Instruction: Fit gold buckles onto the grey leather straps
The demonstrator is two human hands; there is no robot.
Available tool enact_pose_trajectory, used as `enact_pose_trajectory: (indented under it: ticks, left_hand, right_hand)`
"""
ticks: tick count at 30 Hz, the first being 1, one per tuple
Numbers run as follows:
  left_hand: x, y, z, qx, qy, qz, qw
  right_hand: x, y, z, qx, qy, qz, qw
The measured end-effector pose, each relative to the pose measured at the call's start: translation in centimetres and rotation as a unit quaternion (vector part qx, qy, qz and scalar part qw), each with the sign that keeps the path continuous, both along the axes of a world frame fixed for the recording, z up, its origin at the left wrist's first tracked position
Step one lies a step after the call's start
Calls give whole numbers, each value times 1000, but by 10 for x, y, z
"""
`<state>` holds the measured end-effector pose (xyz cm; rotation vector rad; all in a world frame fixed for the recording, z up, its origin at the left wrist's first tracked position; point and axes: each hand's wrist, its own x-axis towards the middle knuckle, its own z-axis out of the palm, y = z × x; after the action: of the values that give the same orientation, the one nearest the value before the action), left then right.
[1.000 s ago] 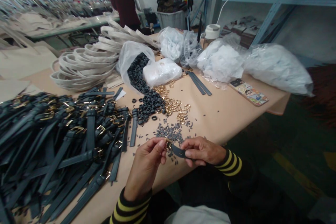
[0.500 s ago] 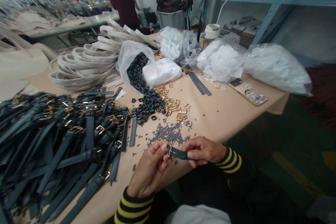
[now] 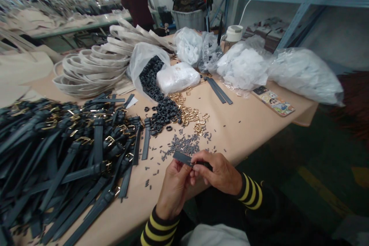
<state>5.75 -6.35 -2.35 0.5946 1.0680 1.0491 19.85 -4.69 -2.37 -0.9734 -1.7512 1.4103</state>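
Note:
A dark leather strap (image 3: 182,157) is held between my two hands above the near table edge. My left hand (image 3: 174,186) pinches it from below, thumb near its middle. On its right part, the fingers of my right hand (image 3: 218,172) are closed, and they cover the buckle end. Just beyond the hands lies a heap of small dark tube-like pieces (image 3: 184,144). Behind that are gold buckles (image 3: 190,115) and a pile of black loops (image 3: 165,113) spilling from a clear plastic bag (image 3: 135,65).
Many buckled dark straps (image 3: 72,177) are heaped on the left. Coiled beige straps (image 3: 92,69) lie behind them. Filled plastic bags (image 3: 242,65), a phone (image 3: 273,102) and a lidded cup (image 3: 233,36) stand farther back right. A person (image 3: 135,2) stands beyond the table.
My left hand has moved right, closer to my right hand. The strap has been turned: its gold buckle showed at the left before, and now a plain flat end points left.

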Motion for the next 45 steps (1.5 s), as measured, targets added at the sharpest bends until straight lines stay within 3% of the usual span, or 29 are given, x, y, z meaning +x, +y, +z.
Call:
enact_pose_trajectory:
  ticks: [7,13,18,24,27,31,36,40,45]
  left_hand:
    - [-12,-4,9,25,93,-55,994]
    - [-19,-5,-5,30,114,-27,993]
    - [-15,-6,-2,98,229,-59,967]
    - [-10,-7,-1,124,293,-78,945]
    - [-10,-7,-6,84,243,-58,965]
    - [-9,-10,-11,63,169,-44,983]
    - [-6,-14,-10,81,183,-21,979]
    - [-5,-15,-5,113,258,-33,959]
    - [-5,-21,-7,164,361,-19,918]
  right_hand:
    - [4,6,0,-16,-46,25,998]
    - [1,3,6,-17,-77,15,997]
    - [0,0,4,-25,-112,3,993]
    - [1,-2,4,37,-179,-33,983]
    - [1,-1,4,-58,-76,10,995]
    - [3,3,-1,-224,83,33,970]
    - [8,7,-9,-305,99,76,944]
    - [7,7,-12,-269,87,81,956]
    - [3,9,-11,-156,-14,18,988]
